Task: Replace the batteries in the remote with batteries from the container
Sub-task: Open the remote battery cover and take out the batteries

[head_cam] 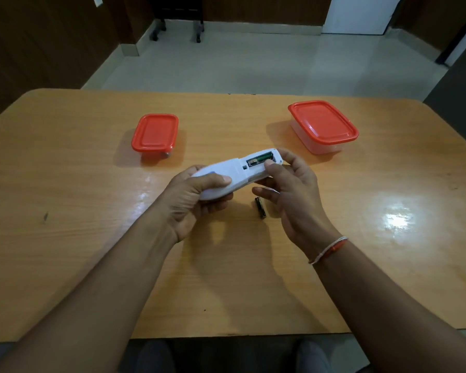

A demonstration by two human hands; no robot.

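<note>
My left hand (197,200) grips the near end of a white remote (234,173), held back side up above the table. Its battery compartment (260,160) is uncovered, and one dark green battery lies inside. My right hand (288,189) supports the far end, thumb resting at the compartment's edge. A loose dark battery (260,207) lies on the wooden table (92,238) just under my right hand. Two clear containers with red lids stand farther back: a small one (155,133) on the left and a larger one (323,125) on the right, both closed.
The table's far edge runs behind the containers, with tiled floor beyond it. A wheeled piece of furniture (176,25) stands at the far wall. My knees show below the table's near edge.
</note>
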